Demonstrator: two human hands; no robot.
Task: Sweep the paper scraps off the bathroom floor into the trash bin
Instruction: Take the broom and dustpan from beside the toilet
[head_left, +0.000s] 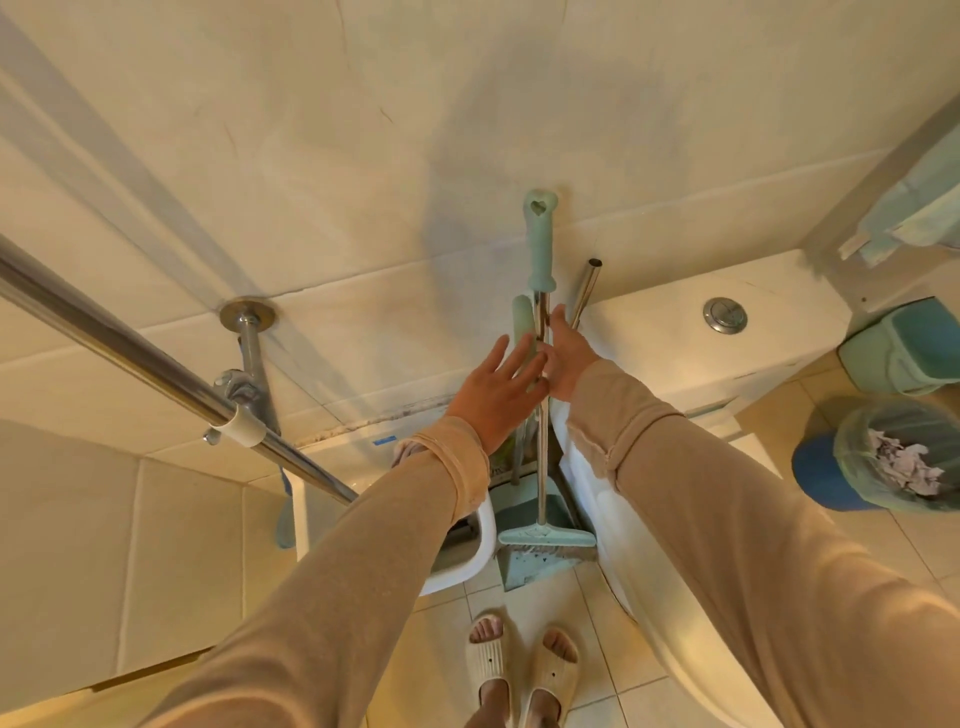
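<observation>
**Hands at the broom in the gap beside the toilet**

Head view. A tiled bathroom: pale wall tiles fill the far field, and the floor (519, 597) near your feet is laid with small beige tiles. Your two slippers (519, 670) stand at the near centre. A chrome rail (130, 358) crosses the left side, fixed to the wall by a round bracket. On the right stands the white toilet tank (691, 338) with its round flush button (725, 315).

Between the tank and a white fixture on the left, the broom (542, 415) stands upright, its metal shaft topped by a mint-green grip with a heart-shaped hole. Its green head rests low against the dustpan (524, 561), which stands on the floor in the same gap. A second bare metal tube (586, 291) leans just right of the shaft.

Your left hand (498, 389) is spread, fingers apart, just left of the shaft and in front of a pale green handle; it grips nothing. Your right hand (569, 358) lies against the shaft from the right; whether its fingers close round the shaft you cannot tell from here.

The trash bin (826, 478), blue with a clear liner, stands at the far right on the floor, well apart from the broom, and holds crumpled paper scraps (904, 467). A green container (904, 348) sits just beyond it.
</observation>
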